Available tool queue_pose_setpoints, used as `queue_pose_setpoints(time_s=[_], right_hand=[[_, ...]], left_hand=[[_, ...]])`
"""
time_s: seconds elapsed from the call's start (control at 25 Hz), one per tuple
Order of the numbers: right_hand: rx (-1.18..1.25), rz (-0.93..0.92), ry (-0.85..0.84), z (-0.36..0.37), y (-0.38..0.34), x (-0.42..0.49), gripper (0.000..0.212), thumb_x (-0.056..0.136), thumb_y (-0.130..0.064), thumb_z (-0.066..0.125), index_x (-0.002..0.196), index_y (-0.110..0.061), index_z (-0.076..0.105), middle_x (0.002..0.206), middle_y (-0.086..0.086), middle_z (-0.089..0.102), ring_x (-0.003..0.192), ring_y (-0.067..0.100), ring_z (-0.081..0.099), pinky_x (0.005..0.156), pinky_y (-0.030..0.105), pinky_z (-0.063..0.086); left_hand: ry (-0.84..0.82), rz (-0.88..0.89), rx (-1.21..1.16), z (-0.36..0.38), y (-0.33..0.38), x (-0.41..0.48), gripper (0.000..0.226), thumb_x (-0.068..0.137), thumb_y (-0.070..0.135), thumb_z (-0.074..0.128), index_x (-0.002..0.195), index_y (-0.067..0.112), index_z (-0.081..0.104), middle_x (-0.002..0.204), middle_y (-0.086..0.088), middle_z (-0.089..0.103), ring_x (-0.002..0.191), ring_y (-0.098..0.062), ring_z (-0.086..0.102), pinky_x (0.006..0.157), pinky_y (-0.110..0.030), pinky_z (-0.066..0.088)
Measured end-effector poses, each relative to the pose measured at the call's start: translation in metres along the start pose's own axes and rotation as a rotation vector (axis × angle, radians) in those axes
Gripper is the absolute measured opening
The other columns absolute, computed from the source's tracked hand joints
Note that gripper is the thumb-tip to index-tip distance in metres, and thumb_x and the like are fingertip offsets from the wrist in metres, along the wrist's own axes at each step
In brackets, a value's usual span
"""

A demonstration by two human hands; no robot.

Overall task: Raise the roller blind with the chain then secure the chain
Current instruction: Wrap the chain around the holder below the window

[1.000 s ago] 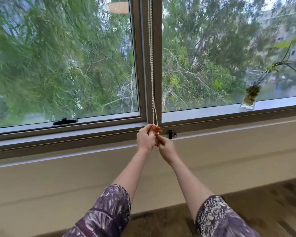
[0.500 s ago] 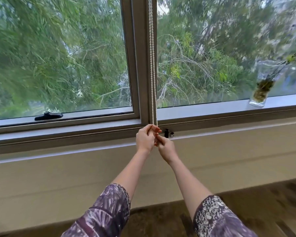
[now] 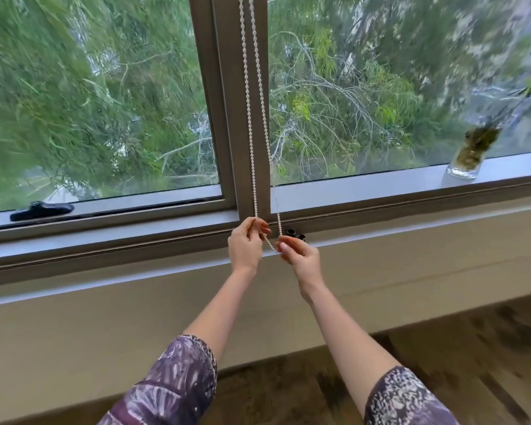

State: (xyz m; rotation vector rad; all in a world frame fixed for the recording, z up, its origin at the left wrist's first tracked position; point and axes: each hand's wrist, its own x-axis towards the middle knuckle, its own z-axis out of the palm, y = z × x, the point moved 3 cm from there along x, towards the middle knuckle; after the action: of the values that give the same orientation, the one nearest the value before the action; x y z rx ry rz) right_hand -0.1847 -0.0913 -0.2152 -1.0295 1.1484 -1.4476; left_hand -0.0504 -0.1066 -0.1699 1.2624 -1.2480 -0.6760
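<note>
The big window with its wide grey metal frame (image 3: 249, 118) fills most of the view, and no blind shows over the glass, so the blind seems to be up already. Under it runs a long grey window ledge (image 3: 380, 191), then a plain cream wall (image 3: 105, 317). There is lots of open room in front of the wall for the arms to move.

The long white bead chain (image 3: 252, 118) hangs down the middle post in two lines and makes a loop at the bottom. It looks light and floppy, and the little round beads could slip, so a pinch on the beads works best. The left hand (image 3: 245, 246) pinches one line of the chain. The right hand (image 3: 301, 256) pinches the bottom of the loop. The two hands are a little apart.

A small clear glass jar with green plants (image 3: 469, 157) stands far off on the ledge, and a black window handle (image 3: 42, 210) lies far to the left.

The small black chain hook (image 3: 295, 234) sits just beside the right hand. The loop probably goes there next.
</note>
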Motion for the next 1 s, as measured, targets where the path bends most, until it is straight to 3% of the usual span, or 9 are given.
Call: queue_pose_setpoints(time_s=[0.08,0.16,0.28,0.44,0.64,0.8,1.0], right_hand=[[0.174,0.084,0.114,-0.018,0.005,0.017,0.019,0.087,0.002,0.061,0.105,0.0,0.068,0.085,0.006,0.071,0.078,0.013,0.066,0.075,0.022,0.055],[0.109,0.117,0.183,-0.036,0.011,0.036,0.023,0.087,0.004,0.06,0.109,0.008,0.065,0.083,0.007,0.067,0.074,0.013,0.06,0.074,0.023,0.051],[-0.217,0.105,0.191,-0.054,0.015,0.061,0.022,0.086,0.002,0.062,0.107,0.007,0.067,0.084,0.009,0.067,0.073,0.013,0.058,0.069,0.017,0.047],[-0.798,0.053,0.151,-0.062,0.025,0.088,0.026,0.085,-0.01,0.066,0.11,-0.013,0.07,0.102,0.011,0.066,0.087,0.017,0.06,0.075,0.019,0.039],[-1.084,-0.01,-0.002,-0.054,0.036,0.112,0.035,0.085,-0.013,0.065,0.12,-0.013,0.064,0.109,0.016,0.062,0.101,0.032,0.06,0.087,0.037,0.05],[-1.192,-0.031,-0.026,-0.046,0.038,0.119,0.028,0.085,-0.012,0.06,0.112,-0.013,0.065,0.104,0.015,0.062,0.101,0.035,0.057,0.084,0.042,0.051],[-1.163,-0.076,-0.002,-0.049,0.033,0.118,0.025,0.084,-0.009,0.061,0.108,-0.008,0.066,0.103,0.015,0.066,0.099,0.034,0.059,0.085,0.041,0.05]], left_hand=[[-0.004,0.005,-0.013,0.001,-0.006,0.004,0.028,0.099,0.008,0.046,0.078,0.016,0.064,0.071,0.002,0.069,0.069,-0.014,0.067,0.076,-0.033,0.056],[-0.012,0.013,-0.011,0.004,-0.015,0.007,0.025,0.099,0.011,0.048,0.081,0.015,0.065,0.074,0.003,0.071,0.074,-0.013,0.068,0.078,-0.028,0.054],[-0.042,-0.004,-0.026,0.011,-0.028,0.008,0.018,0.097,0.011,0.053,0.085,0.01,0.067,0.081,0.002,0.073,0.078,-0.008,0.067,0.079,-0.022,0.052],[-0.07,-0.052,-0.033,0.017,-0.045,0.009,0.005,0.089,0.01,0.066,0.086,0.008,0.07,0.082,0.001,0.074,0.077,-0.006,0.067,0.077,-0.02,0.052],[-0.042,-0.136,-0.125,0.019,-0.059,0.011,0.007,0.082,0.005,0.073,0.085,0.011,0.072,0.079,0.001,0.073,0.075,-0.007,0.068,0.077,-0.016,0.053],[-0.038,-0.24,-0.283,0.021,-0.064,0.015,0.012,0.079,-0.001,0.073,0.083,0.011,0.073,0.078,0.001,0.074,0.073,-0.003,0.069,0.074,-0.013,0.053],[-0.042,-0.31,-0.367,0.022,-0.068,0.019,0.012,0.08,-0.003,0.072,0.087,0.007,0.072,0.082,-0.004,0.073,0.077,-0.005,0.069,0.075,-0.014,0.054]])
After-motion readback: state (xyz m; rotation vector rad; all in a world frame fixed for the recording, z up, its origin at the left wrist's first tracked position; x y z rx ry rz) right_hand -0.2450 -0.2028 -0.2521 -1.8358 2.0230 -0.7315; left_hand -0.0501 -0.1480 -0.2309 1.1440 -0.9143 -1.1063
